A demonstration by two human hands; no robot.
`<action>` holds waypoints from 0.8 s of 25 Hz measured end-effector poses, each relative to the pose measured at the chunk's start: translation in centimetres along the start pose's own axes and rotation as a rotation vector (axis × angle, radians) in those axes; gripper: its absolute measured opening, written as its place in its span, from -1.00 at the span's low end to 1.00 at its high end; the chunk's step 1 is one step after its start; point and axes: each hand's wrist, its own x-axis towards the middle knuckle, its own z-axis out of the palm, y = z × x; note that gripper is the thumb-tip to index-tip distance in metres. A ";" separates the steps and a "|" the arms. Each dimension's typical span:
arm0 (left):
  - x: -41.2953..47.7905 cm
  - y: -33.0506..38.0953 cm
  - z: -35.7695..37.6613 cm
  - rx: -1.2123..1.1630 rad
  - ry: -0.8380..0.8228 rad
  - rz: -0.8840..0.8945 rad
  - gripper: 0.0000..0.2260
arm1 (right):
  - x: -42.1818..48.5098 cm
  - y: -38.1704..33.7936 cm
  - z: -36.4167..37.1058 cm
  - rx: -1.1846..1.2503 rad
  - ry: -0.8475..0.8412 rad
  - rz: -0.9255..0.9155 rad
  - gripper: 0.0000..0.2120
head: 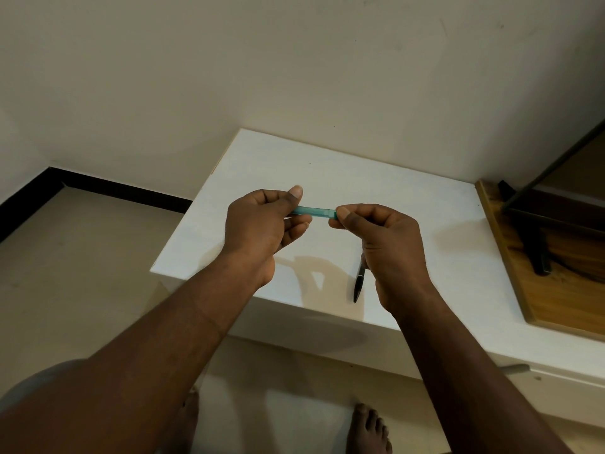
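A teal pen (pixel 315 212) is held level above a white table (pixel 425 231), between both hands. My left hand (pixel 262 224) grips its left end with thumb and curled fingers. My right hand (pixel 376 237) pinches its right end between thumb and forefinger. The ends of the teal pen are hidden inside the fingers. A black pen (pixel 359 283) lies on the table below my right hand, partly covered by it.
A wooden board (pixel 556 290) with a dark stand (pixel 537 244) on it sits at the table's right. The table stands against a pale wall. Beige floor and a dark skirting (pixel 114 188) lie to the left. My bare feet (pixel 370 427) show below the table's front edge.
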 end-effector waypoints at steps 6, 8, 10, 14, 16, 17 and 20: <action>-0.1 -0.2 0.1 0.108 -0.029 0.095 -0.86 | 0.1 -0.4 -0.1 -0.034 0.036 0.001 -0.93; -0.1 -0.3 0.0 0.099 -0.034 0.072 -0.86 | 0.0 -0.3 0.0 -0.043 0.043 0.001 -0.92; -0.1 -0.4 0.0 0.080 -0.060 0.040 -0.87 | -0.1 -0.3 0.0 -0.050 0.062 -0.007 -0.92; -0.1 -0.6 0.0 0.085 -0.084 0.028 -0.88 | 0.0 -0.3 -0.2 -0.050 0.072 0.007 -0.92; -0.1 -0.7 0.0 0.067 -0.098 0.000 -0.87 | 0.0 -0.3 -0.2 -0.035 0.073 0.029 -0.93; -0.2 -0.8 0.0 0.058 -0.108 -0.018 -0.87 | 0.0 -0.3 -0.2 -0.030 0.078 0.035 -0.94; -0.3 -1.1 0.1 0.063 -0.123 -0.039 -0.87 | 0.1 -0.1 -0.3 -0.023 0.080 0.044 -0.94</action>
